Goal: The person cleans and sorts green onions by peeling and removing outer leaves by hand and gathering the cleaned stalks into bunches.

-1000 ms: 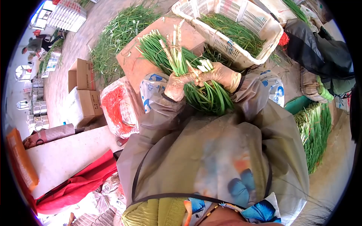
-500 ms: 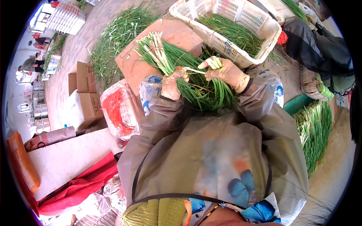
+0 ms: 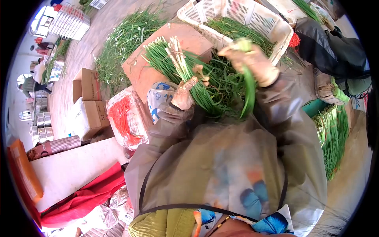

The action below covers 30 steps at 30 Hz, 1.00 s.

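Diagonally, the green bunch (image 3: pixel 201 100) runs forward-left through the curled left hand (image 3: pixel 183 94). The right hand (image 3: pixel 256 63) grips a smaller clump (image 3: pixel 249 91).

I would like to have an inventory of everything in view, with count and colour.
Crate: one, white, top centre
Green stalks: many, green, held, floor, crate, right
Flat block: one, brown, centre
Cardboard: count unclear, brown, left
Strings: many, red, left
Cloth: one, red, lower left
Board: one, white, lower left
Trays: several, white, upper left
Background person: at least one, dark-clothed, far left
Left hand: one, tan, centre
Right hand: one, tan, blurred, near crate
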Available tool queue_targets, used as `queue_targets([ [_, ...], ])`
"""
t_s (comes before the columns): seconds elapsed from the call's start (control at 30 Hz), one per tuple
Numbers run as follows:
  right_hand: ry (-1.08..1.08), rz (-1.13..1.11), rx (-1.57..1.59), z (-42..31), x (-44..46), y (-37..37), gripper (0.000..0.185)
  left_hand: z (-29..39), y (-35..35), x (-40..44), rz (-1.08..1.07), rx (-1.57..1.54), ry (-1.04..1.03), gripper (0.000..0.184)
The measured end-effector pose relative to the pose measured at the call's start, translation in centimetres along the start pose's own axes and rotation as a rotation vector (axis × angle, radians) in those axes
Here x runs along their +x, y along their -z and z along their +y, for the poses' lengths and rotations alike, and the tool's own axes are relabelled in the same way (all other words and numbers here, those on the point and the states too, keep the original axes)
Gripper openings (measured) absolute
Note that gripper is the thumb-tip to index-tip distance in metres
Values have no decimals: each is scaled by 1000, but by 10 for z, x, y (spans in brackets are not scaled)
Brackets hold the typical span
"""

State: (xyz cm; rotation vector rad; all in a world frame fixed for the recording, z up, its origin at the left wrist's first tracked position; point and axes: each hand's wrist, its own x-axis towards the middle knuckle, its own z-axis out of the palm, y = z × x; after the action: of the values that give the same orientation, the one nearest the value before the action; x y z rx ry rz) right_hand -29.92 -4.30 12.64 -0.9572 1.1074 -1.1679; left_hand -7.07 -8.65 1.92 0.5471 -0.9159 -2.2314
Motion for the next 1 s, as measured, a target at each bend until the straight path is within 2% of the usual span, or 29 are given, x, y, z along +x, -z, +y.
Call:
queue_targets([
  [0.07, 20, 17, -246, 23, 18, -21, 34, -1, -14, -1, -56, 75, 12, 61],
  [0.13, -16, -24, -196, 45, 33, -32, 45, -5, -18, -4, -123, 51, 147, 62],
  [0.2, -48, -49, -206, 55, 41, -33, 41, -8, -22, -10, -88, 47, 151, 61],
  [0.27, -44, -88, 6, 55, 36, -28, 28, 0, -27, -14, -130, -41, 133, 66],
  [0.33, -54, -25, -160, 51, 34, -16, 26, 2, -20, -14, -93, -27, 74, 76],
  [0.4, -72, 18, -177, 54, 33, -19, 27, 0, -11, -13, -96, -68, 61, 69],
  [0.43, 34, 45, -124, 57, 32, -28, 27, -1, -12, -12, -97, -70, 62, 69],
  [0.47, 139, 75, -70, 61, 31, -36, 28, -5, -14, -12, -66, -91, 87, 60],
  [0.5, 24, 18, -90, 62, 29, -40, 31, -8, -17, -10, -37, -111, 113, 51],
  [0.53, 130, 8, -443, 60, 31, -42, 35, -10, -19, -10, -41, -111, 117, 51],
  [0.6, 157, -5, -362, 68, 37, -42, 36, -12, -23, -9, -34, -70, 139, 40],
  [0.67, -181, -5, -102, 51, 30, -41, 33, -8, -20, -10, -6, -74, 103, 40],
  [0.73, -106, -94, 1, 61, 33, -35, 28, -7, -16, -12, 29, -81, 71, 39],
  [0.83, -131, -119, 10, 70, 32, -32, 25, -7, -17, -12, 94, -29, -21, 37],
  [0.93, -61, -91, -135, 73, 31, -35, 22, -15, -4, -7, 64, 97, -95, 38],
  [1.0, -97, -188, -152, 63, 26, -36, 25, -17, 5, -5, 69, 127, -78, 38],
])
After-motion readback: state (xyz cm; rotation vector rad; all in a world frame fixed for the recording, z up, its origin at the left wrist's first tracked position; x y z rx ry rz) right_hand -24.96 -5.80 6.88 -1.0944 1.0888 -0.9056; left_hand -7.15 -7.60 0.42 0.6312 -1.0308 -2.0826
